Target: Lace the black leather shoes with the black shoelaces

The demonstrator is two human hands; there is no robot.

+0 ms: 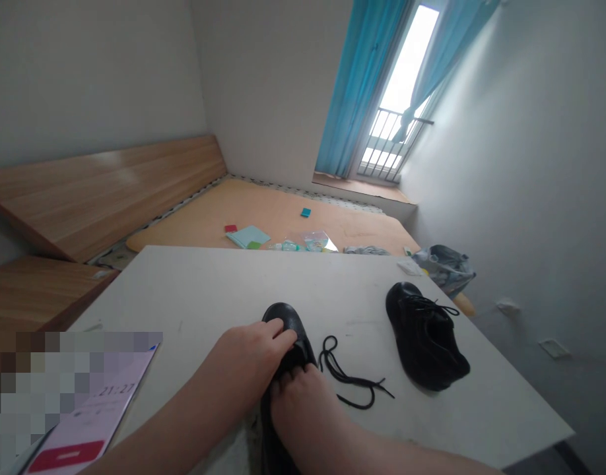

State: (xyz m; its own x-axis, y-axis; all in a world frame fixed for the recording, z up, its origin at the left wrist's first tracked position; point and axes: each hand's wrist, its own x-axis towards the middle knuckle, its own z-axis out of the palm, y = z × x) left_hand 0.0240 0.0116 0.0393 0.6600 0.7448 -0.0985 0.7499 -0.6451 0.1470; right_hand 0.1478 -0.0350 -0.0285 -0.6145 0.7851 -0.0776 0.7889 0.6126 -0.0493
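Observation:
A black shoe (pixel 283 314) lies on the white table (pixel 199 284) in front of me, its toe pointing away. My left hand (pixel 258 349) grips the shoe from the left, fingers bent over its upper just behind the toe. Closer to me, my right hand (pixel 310 406) has its fingers curled onto the middle of the same shoe. It hides the opening, and I cannot tell what its fingertips pinch. A black shoelace (pixel 350 379) lies in loops on the table, right of the shoe. Farther right rests a second black shoe (pixel 426 340) with its lace threaded.
A phone (pixel 85 409) with a lit screen lies at the table's left side. Beyond the far edge is a bed mat (pixel 263 201) with a light blue folder (pixel 248 236) and plastic packets. A plastic bag (pixel 444 267) hangs by the right corner, near the wall.

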